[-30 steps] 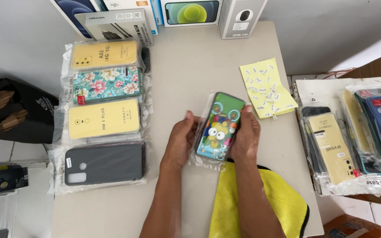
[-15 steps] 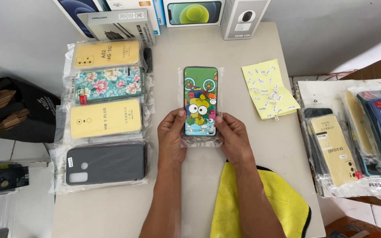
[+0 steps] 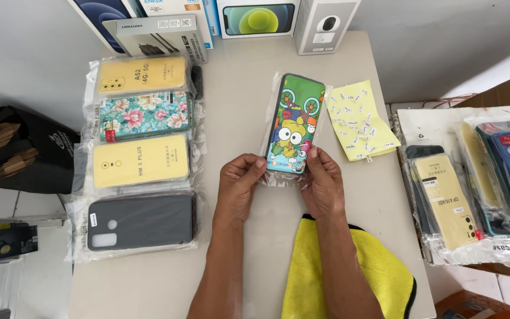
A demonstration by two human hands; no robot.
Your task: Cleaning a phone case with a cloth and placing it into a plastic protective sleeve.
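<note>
Nearest lies a yellow cloth on the surface, under the forearms. Just above it, the left hand and right hand each pinch the near end of a cartoon phone case; each grip is closed on its clear plastic sleeve. The case sits tilted at mid-surface and appears fully inside the sleeve, so bagging looks done or nearly so; it has not joined the row of bagged cases to the left. A yellow sticker sheet lies just right. Boxes stand farthest.
</note>
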